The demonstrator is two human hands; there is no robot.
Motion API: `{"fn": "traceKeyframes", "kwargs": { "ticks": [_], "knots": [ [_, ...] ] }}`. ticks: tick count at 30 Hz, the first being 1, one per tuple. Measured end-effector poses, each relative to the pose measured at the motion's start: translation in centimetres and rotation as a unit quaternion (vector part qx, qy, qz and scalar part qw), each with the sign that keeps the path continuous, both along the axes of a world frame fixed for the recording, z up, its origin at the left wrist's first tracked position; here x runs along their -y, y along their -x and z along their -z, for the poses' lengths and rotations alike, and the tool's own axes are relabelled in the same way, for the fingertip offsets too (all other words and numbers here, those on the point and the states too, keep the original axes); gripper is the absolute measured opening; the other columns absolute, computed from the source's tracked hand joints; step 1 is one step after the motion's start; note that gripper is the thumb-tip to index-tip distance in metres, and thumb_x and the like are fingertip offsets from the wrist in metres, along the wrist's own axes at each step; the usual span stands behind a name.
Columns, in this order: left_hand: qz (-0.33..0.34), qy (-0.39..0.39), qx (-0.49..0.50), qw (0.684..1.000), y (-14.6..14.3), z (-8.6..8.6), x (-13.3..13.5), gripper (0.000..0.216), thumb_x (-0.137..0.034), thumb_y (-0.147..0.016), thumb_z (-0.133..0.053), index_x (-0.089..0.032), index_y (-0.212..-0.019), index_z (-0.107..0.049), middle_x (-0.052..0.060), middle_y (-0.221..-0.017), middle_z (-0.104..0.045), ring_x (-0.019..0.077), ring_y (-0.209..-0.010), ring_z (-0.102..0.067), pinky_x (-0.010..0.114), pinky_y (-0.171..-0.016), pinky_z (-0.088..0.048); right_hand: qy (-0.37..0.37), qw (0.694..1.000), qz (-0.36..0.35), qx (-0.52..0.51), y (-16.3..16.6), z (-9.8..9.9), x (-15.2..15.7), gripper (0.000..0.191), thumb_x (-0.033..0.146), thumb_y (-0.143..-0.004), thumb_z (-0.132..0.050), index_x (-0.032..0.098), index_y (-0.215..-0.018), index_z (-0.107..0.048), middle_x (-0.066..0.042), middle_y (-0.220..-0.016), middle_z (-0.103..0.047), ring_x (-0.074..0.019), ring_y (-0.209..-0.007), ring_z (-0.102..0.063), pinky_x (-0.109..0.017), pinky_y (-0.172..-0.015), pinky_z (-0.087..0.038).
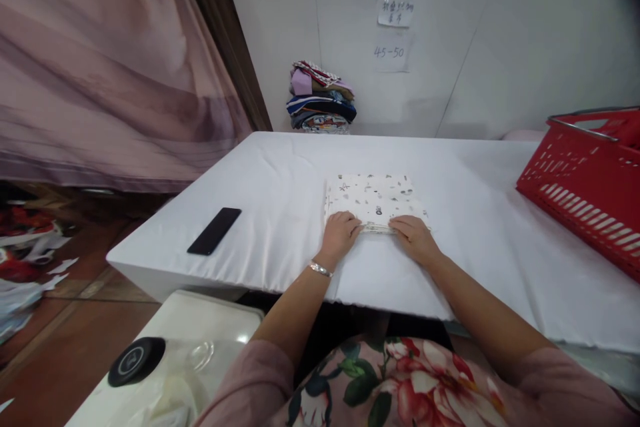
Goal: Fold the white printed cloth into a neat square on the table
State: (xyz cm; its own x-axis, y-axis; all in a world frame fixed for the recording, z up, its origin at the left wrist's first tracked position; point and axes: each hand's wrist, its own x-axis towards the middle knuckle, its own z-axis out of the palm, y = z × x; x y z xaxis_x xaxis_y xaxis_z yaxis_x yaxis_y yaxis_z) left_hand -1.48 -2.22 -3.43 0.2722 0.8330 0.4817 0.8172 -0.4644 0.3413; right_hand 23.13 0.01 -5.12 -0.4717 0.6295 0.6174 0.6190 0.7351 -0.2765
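Observation:
A folded white cloth (373, 197) with small dark printed figures lies flat on the white-covered table, its layered edge facing me. My left hand (342, 235), with a silvery bracelet at the wrist, grips the near left corner, fingers bent over the top. At the near right part of the same edge, my right hand (415, 237) holds the layers with its fingers pressed together. Between the hands a short stretch of the folded edge shows. Both thumbs are partly hidden.
A black phone (215, 231) lies on the table (280, 180) to the left. A red plastic basket (590, 180) stands at the right. Folded clothes (321, 103) are stacked beyond the far edge, by the wall. A white surface with a round black object (137, 361) is at lower left.

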Motion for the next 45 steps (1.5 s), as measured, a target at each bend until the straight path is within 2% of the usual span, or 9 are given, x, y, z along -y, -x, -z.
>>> {"fn": "traceKeyframes", "kwargs": {
  "ticks": [6, 10, 15, 17, 22, 27, 36, 41, 45],
  "knots": [
    [-0.055, 0.011, 0.021, 0.998, 0.5, -0.5, 1.9, 0.015, -0.022, -0.088, -0.052, -0.023, -0.088, -0.066, 0.004, -0.088, -0.060, 0.0188, -0.090, -0.052, 0.036, -0.081, -0.042, 0.004, 1.000, -0.010, -0.019, -0.1, -0.1, 0.1, 0.026, 0.021, -0.088, -0.045, 0.026, -0.101, -0.067, -0.008, -0.105, -0.064, -0.0249, -0.099, -0.058, -0.047, -0.084, -0.049],
    [-0.127, 0.018, 0.080, 0.989, 1.4, -0.5, 3.2, 0.014, -0.020, -0.087, -0.052, -0.022, -0.082, -0.066, 0.003, -0.085, -0.061, 0.0182, -0.087, -0.054, 0.036, -0.080, -0.043, 0.006, 0.999, -0.017, -0.027, -0.1, 0.0, -0.1, 0.026, 0.022, -0.088, -0.046, 0.026, -0.099, -0.068, -0.008, -0.099, -0.064, -0.0254, -0.093, -0.058, -0.047, -0.080, -0.050],
    [-0.243, 0.020, 0.280, 0.928, 3.4, 0.4, 3.3, 0.010, -0.018, -0.083, -0.054, -0.021, -0.085, -0.063, 0.002, -0.087, -0.061, 0.0140, -0.078, -0.057, 0.030, -0.072, -0.048, 0.007, 1.000, -0.012, -0.027, -0.3, 0.4, -0.2, 0.024, 0.023, -0.087, -0.047, 0.026, -0.101, -0.067, -0.008, -0.099, -0.064, -0.0257, -0.093, -0.059, -0.047, -0.080, -0.050],
    [-0.259, 0.016, 0.304, 0.917, 3.8, 0.6, 3.3, 0.011, -0.019, -0.083, -0.053, -0.021, -0.088, -0.063, 0.002, -0.089, -0.060, 0.0137, -0.077, -0.057, 0.029, -0.070, -0.049, 0.007, 1.000, -0.003, -0.023, -0.3, 0.5, -0.2, 0.025, 0.023, -0.087, -0.047, 0.026, -0.105, -0.065, -0.008, -0.101, -0.064, -0.0260, -0.094, -0.058, -0.046, -0.081, -0.049],
    [-0.200, -0.029, 0.197, 0.959, 3.5, 0.3, 3.5, 0.020, -0.013, -0.085, -0.050, -0.023, -0.096, -0.064, 0.004, -0.098, -0.059, 0.0172, -0.096, -0.054, 0.033, -0.085, -0.047, 0.008, 1.000, -0.007, -0.020, -0.3, 0.6, -0.4, 0.025, 0.023, -0.087, -0.047, 0.025, -0.105, -0.064, -0.008, -0.101, -0.064, -0.0258, -0.093, -0.058, -0.045, -0.080, -0.050],
    [-0.173, -0.012, 0.069, 0.982, 3.6, -0.4, 3.1, 0.026, -0.013, -0.087, -0.046, -0.023, -0.101, -0.065, 0.005, -0.101, -0.059, 0.0196, -0.096, -0.051, 0.035, -0.083, -0.045, 0.010, 1.000, -0.003, -0.024, -0.3, 0.6, -0.4, 0.022, 0.023, -0.087, -0.048, 0.024, -0.100, -0.066, -0.008, -0.099, -0.065, -0.0253, -0.091, -0.059, -0.044, -0.079, -0.050],
    [-0.092, 0.077, -0.188, 0.975, 4.6, -3.1, 1.5, 0.025, -0.015, -0.089, -0.043, -0.022, -0.095, -0.066, 0.006, -0.106, -0.058, 0.0201, -0.095, -0.049, 0.033, -0.076, -0.042, 0.013, 1.000, 0.005, -0.013, -0.2, 0.6, -0.2, 0.025, 0.023, -0.087, -0.047, 0.021, -0.105, -0.064, -0.009, -0.103, -0.065, -0.0246, -0.096, -0.058, -0.043, -0.084, -0.048],
    [-0.051, 0.076, -0.227, 0.970, 5.3, -4.0, 0.7, 0.023, -0.012, -0.087, -0.043, -0.020, -0.083, -0.064, 0.006, -0.099, -0.059, 0.0200, -0.095, -0.049, 0.033, -0.074, -0.041, 0.013, 1.000, 0.012, -0.006, -0.3, 0.6, -0.3, 0.025, 0.026, -0.088, -0.045, 0.023, -0.103, -0.066, -0.009, -0.102, -0.065, -0.0250, -0.095, -0.058, -0.044, -0.083, -0.048],
    [-0.069, 0.045, -0.208, 0.975, 6.1, -3.6, 1.3, 0.023, -0.010, -0.088, -0.041, -0.020, -0.092, -0.062, 0.006, -0.105, -0.058, 0.0199, -0.099, -0.048, 0.034, -0.079, -0.041, 0.015, 1.000, 0.001, -0.006, -0.3, 0.8, -0.5, 0.027, 0.025, -0.088, -0.045, 0.022, -0.104, -0.066, -0.009, -0.103, -0.065, -0.0244, -0.096, -0.058, -0.044, -0.085, -0.047]
  ]
}}
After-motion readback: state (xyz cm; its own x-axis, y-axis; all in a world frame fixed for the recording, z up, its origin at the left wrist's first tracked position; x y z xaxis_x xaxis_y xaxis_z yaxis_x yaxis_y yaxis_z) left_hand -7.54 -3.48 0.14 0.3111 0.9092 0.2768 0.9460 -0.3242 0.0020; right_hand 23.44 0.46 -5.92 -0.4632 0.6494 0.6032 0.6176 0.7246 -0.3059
